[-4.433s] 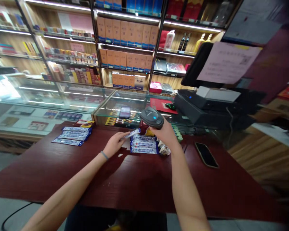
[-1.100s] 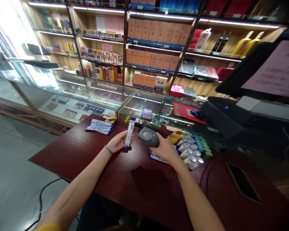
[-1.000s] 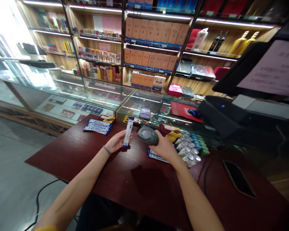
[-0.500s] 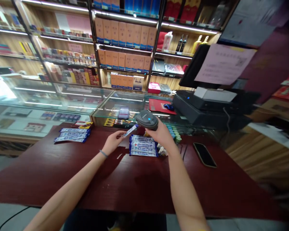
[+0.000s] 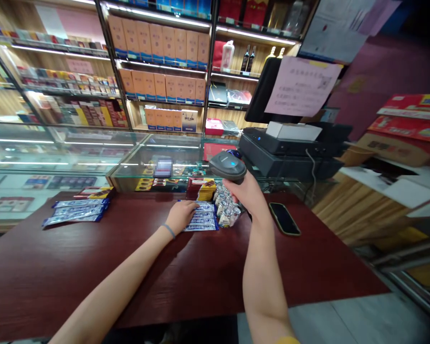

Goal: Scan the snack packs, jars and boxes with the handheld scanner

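My left hand [image 5: 182, 215] rests at the left end of a row of slim blue-and-white snack packets [image 5: 205, 220]. Its fingers bend over the upper packet, and the hand hides that end of the row. A dark grey handheld barcode scanner [image 5: 228, 165] is gripped in my right hand [image 5: 246, 193], raised above the table beyond the row. Small cans or bottles with silvery tops [image 5: 229, 214] stand packed together below the scanner. Just behind the row are red-and-yellow snack packs [image 5: 201, 189].
A second pile of blue-and-white packets [image 5: 77, 211] lies at the left of the dark red table [image 5: 186, 282]. On the right lies a phone [image 5: 284, 219]. A glass display counter [image 5: 136, 155] and a till with a monitor [image 5: 290, 153] stand behind.
My left hand has brought a packet down from under the scanner to the row. My right hand keeps the scanner raised. The view has swung right.
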Motion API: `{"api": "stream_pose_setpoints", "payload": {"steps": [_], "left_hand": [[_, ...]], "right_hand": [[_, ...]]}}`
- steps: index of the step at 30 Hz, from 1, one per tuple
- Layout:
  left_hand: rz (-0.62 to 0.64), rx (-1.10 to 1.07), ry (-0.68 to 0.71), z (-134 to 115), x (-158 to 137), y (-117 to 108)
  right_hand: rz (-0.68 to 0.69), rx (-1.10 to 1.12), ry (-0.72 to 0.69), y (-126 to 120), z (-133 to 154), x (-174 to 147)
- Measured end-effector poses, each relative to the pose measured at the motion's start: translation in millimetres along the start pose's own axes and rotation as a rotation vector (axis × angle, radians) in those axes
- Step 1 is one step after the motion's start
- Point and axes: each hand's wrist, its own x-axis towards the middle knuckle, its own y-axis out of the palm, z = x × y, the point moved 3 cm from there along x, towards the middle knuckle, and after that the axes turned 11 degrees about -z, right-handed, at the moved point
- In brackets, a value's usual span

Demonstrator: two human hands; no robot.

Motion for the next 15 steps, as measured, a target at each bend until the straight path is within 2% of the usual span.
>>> {"api": "stream_pose_setpoints", "payload": {"steps": [6, 15], "left_hand": [[0.02, 0.05, 0.008, 0, -1, 6], [-0.035, 0.094, 0.037, 2, -5, 4]], "right_hand": [[-0.051, 0.085, 0.091, -17, -3, 1], [-0.044, 0.111, 0.082, -11, -8, 2]]}}
